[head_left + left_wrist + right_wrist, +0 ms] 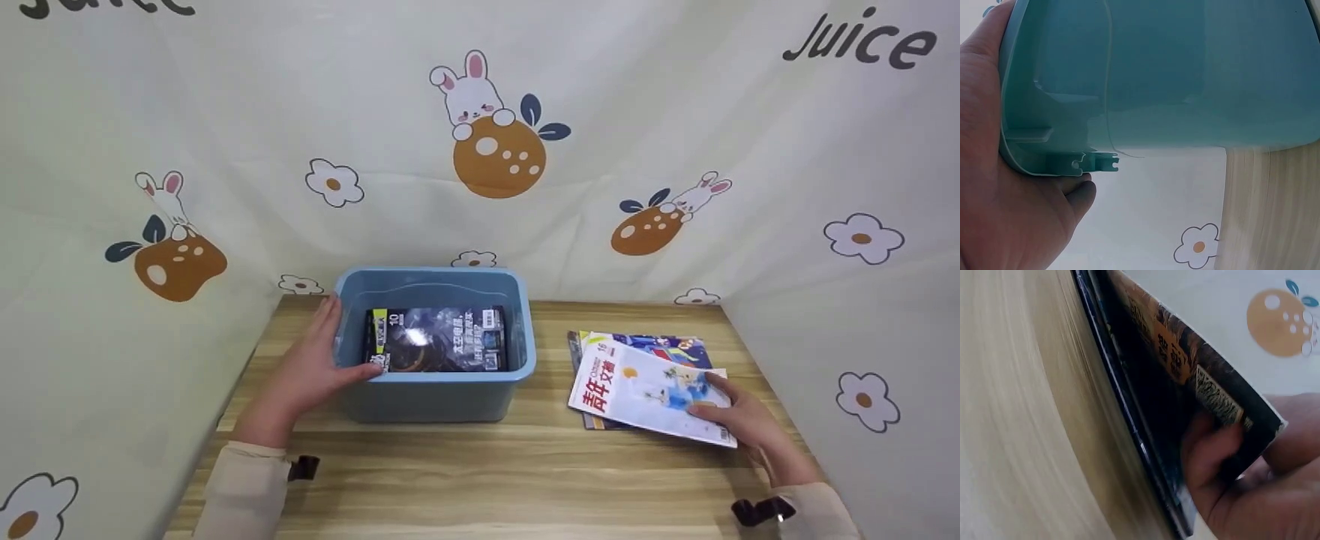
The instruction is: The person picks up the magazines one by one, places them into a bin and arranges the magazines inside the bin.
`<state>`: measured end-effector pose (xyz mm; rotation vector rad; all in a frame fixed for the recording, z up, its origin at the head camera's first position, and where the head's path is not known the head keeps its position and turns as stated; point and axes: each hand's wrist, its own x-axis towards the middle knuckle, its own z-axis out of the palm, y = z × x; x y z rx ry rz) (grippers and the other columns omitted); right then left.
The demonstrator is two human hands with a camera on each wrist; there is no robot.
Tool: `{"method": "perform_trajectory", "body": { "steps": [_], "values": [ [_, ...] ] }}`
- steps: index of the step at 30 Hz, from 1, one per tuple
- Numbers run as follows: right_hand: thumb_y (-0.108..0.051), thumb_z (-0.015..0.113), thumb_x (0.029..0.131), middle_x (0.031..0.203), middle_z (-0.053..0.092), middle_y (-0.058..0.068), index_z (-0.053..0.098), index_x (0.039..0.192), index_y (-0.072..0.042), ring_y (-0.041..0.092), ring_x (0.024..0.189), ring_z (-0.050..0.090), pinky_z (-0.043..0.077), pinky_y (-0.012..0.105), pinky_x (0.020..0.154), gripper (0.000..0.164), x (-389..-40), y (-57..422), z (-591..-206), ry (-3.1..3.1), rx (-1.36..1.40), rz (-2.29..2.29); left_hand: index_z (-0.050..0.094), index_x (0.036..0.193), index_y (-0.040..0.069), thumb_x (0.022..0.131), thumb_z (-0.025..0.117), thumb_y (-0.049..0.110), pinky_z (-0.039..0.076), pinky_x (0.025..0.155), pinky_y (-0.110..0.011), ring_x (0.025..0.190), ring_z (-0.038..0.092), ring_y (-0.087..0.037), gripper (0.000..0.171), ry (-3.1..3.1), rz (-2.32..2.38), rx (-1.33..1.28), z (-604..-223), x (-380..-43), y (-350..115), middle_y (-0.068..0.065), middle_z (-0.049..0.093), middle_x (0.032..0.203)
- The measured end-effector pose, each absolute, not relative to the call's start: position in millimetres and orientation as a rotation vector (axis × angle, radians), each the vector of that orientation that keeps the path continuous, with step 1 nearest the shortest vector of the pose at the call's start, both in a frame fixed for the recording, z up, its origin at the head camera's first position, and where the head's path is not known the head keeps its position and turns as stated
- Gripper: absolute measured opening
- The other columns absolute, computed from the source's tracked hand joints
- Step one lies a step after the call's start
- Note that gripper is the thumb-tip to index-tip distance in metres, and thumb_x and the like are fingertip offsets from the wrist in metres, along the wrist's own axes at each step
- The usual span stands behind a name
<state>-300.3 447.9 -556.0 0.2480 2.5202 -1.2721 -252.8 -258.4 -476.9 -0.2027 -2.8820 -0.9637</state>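
Note:
A blue plastic bin [431,399] stands on the wooden table, with dark-covered magazines [442,341] lying flat inside. My left hand [311,367] grips the bin's left side, thumb over the front rim and fingers along the left rim. Up close in the left wrist view, the left hand [994,152] wraps the rim of the bin [1157,73]. On the right, my right hand [746,420] pinches the lower right corner of a white magazine [645,390] with red characters. In the right wrist view, this magazine's corner [1252,433] is lifted off those beneath.
Under the white magazine lie other magazines [686,349] with blue and colourful covers. The wooden table [465,480] is bordered at the back and sides by a pale curtain [390,90] printed with rabbits, oranges and flowers. The bin stands near the back edge.

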Motion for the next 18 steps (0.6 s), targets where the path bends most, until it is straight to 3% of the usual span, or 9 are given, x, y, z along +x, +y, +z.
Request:
{"method": "perform_trajectory", "body": {
  "steps": [4, 9, 15, 18],
  "values": [
    [-0.049, 0.082, 0.1, 0.175, 0.003, 0.043, 0.013, 0.178, -0.01, 0.05, 0.143, 0.032, 0.035, 0.048, 0.11, 0.111, -302.7, 452.9, -558.1, 2.471, 0.267, -1.308, 0.005, 0.177, 0.002, 0.083, 0.082, 0.081, 0.02, 0.128, -0.074, 0.168, 0.005, -0.049, 0.144, -2.886, -0.968, -0.198, -477.0, -252.7, -258.7, -0.022, -0.001, 0.184],
    [-0.042, 0.08, 0.103, 0.171, 0.018, 0.038, 0.015, 0.178, -0.014, 0.031, 0.122, 0.053, 0.044, 0.028, 0.09, 0.104, -302.7, 453.3, -560.8, 2.39, 0.303, -1.437, 0.006, 0.176, 0.0, 0.083, 0.083, 0.078, 0.02, 0.129, -0.073, 0.169, 0.004, -0.048, 0.144, -2.882, -0.982, -0.205, -479.0, -253.9, -259.4, -0.023, -0.001, 0.184],
    [-0.031, 0.078, 0.106, 0.163, 0.026, 0.031, 0.013, 0.179, -0.018, 0.012, 0.097, 0.062, 0.05, 0.021, 0.078, 0.098, -301.5, 453.4, -565.4, 2.329, 0.311, -1.601, 0.007, 0.175, -0.002, 0.084, 0.084, 0.077, 0.018, 0.13, -0.072, 0.169, 0.003, -0.047, 0.143, -2.883, -0.991, -0.213, -481.0, -254.9, -260.2, -0.023, -0.001, 0.184],
    [-0.027, 0.078, 0.106, 0.147, 0.045, 0.022, 0.014, 0.179, -0.022, 0.01, 0.089, 0.067, 0.054, 0.02, 0.075, 0.097, -301.8, 452.4, -564.8, 2.308, 0.316, -1.667, 0.007, 0.176, -0.002, 0.084, 0.084, 0.077, 0.019, 0.129, -0.073, 0.168, 0.004, -0.049, 0.143, -2.88, -0.991, -0.215, -480.6, -255.1, -260.1, -0.024, -0.001, 0.184]
  ]
}}
